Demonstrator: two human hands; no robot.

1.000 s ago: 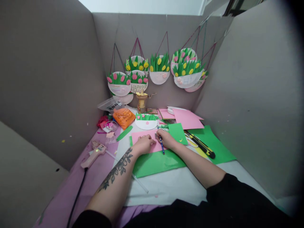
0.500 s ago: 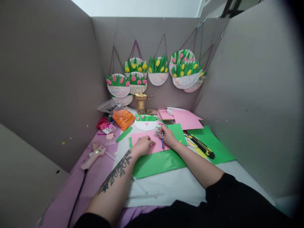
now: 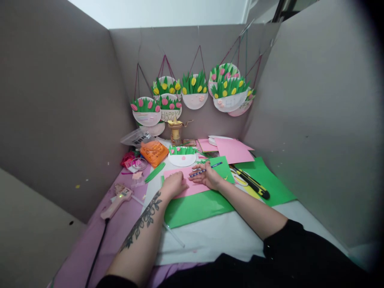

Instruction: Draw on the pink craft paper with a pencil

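Holding a blue pencil in the right hand, fingers loosely spread, resting the left hand on pink paper, fingers bent, any grip hidden, over a green sheet on the counter, near a leaf-trimmed plate.

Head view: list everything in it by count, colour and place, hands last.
Flower plates: about eight, white-pink, hanging behind
Table plate: one, white, centre
Jar: one, yellow-brown, back
Bag: one, orange, back left
Scraps: several, pink-red, left
Leaf piece: one, green, centre left
Glue gun: one, pink, left
Pink sheets: several, back right and centre
Green sheets: three, centre and right
Knife: one, black-yellow, right
Walls: three, grey, around
Pencil: one, blue, right hand
Sleeves: two, black, front
Left hand, right hand: two, bare, centre
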